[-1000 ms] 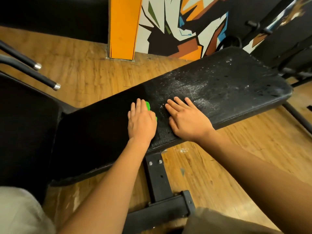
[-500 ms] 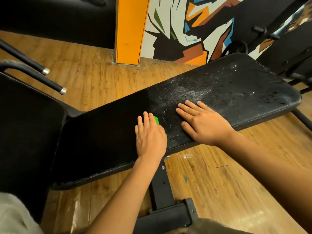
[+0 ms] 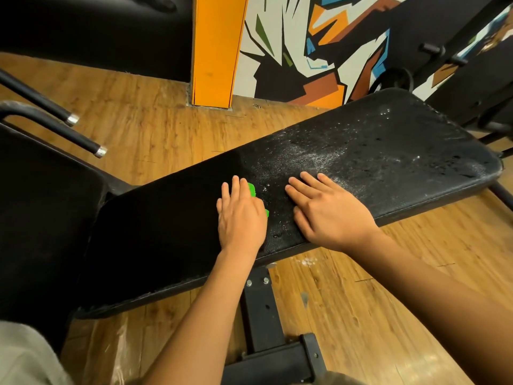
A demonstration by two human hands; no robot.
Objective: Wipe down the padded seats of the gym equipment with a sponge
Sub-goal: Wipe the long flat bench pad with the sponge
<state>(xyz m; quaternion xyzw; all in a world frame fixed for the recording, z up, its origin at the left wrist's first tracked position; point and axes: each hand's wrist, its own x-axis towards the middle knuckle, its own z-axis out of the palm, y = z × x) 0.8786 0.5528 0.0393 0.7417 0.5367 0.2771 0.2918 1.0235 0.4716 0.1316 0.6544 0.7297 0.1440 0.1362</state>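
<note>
A long black padded bench seat [image 3: 388, 151] runs from lower left to upper right. Its right half is dusted with whitish residue, while its left half looks dark and clean. My left hand [image 3: 240, 218] lies flat with straight fingers on a green sponge [image 3: 252, 189], pressing it onto the pad near the middle. Only the sponge's right edge shows past my fingers. My right hand [image 3: 327, 209] rests flat on the pad just to the right, fingers spread, holding nothing.
A second black pad [image 3: 41, 218] stands at the left with two black chrome-tipped bars [image 3: 83, 143] above it. The bench's black steel post and foot [image 3: 263, 323] are below the pad on the wooden floor. An orange pillar [image 3: 216, 51] and a painted wall stand behind.
Both hands have stayed in nearly the same spot on the pad. The view has shifted slightly, so the bench sits a little lower and to the right in the frame.
</note>
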